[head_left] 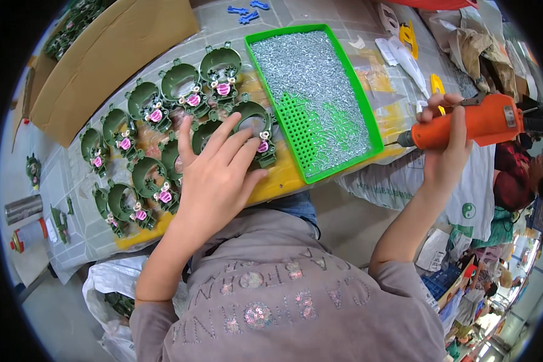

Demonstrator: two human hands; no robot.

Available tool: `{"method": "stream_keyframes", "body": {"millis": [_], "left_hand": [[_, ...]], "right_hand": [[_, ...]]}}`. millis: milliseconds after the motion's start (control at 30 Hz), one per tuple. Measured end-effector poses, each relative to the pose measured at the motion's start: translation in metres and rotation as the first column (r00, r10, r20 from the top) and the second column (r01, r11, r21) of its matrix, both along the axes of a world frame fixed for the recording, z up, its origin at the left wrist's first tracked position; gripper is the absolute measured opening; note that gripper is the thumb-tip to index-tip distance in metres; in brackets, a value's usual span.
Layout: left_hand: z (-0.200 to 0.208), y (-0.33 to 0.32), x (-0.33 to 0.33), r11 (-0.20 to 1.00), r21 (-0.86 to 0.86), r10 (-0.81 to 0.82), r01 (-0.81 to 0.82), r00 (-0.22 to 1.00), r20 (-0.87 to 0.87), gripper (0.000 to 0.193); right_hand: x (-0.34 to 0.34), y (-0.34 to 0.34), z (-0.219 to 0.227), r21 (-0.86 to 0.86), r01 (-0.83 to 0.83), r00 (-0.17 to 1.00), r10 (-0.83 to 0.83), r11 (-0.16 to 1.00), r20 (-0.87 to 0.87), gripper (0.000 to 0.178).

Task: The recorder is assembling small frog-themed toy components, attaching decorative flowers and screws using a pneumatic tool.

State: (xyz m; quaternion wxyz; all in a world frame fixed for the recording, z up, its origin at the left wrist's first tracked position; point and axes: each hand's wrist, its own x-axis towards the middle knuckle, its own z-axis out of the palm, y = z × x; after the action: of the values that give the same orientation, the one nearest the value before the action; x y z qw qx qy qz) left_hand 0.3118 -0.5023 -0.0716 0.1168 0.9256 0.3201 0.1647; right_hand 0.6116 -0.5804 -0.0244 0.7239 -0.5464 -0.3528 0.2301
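Observation:
My left hand (216, 181) is spread flat over the near right of a group of green plastic shells (143, 93). Its fingertips reach the shells there and hide parts of them; whether they press down is unclear. Each shell is cup-shaped, with a pink piece and small cream bits at one side. My right hand (445, 148) is wrapped round an orange electric screwdriver (485, 122), held level with its bit pointing left, by the tray's near right corner. Between the hands lies a green tray (357, 89) of small silvery screws (298, 57), its holed bottom partly bare.
A cardboard box (114, 57) with more green parts stands at the far left. Blue plastic pieces (248, 17) lie beyond the tray; white and yellow pieces (408, 41) lie far right. A metal cylinder (23, 209) sits at the left edge. White sacks (464, 181) hang near the table's right.

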Motion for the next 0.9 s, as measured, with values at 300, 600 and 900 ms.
{"method": "stream_keyframes", "body": {"millis": [300, 600, 900], "left_hand": [[0.008, 0.011, 0.015, 0.999, 0.008, 0.049, -0.049, 0.993, -0.111, 0.069], [0.013, 0.028, 0.015, 0.997, -0.066, -0.038, 0.038, 0.999, -0.009, 0.078], [0.042, 0.025, -0.068, 0.966, 0.038, 0.246, -0.255, 0.956, 0.163, 0.046]], "right_hand": [[-0.024, 0.011, 0.015, 0.097, -0.084, 0.996, 0.084, 0.992, 0.009, 0.027], [-0.037, 0.011, 0.014, 0.051, -0.408, 0.913, 0.407, 0.912, 0.018, 0.043], [0.001, 0.003, 0.013, 0.017, -0.121, 0.993, 0.121, 0.992, 0.008, 0.038]]}}
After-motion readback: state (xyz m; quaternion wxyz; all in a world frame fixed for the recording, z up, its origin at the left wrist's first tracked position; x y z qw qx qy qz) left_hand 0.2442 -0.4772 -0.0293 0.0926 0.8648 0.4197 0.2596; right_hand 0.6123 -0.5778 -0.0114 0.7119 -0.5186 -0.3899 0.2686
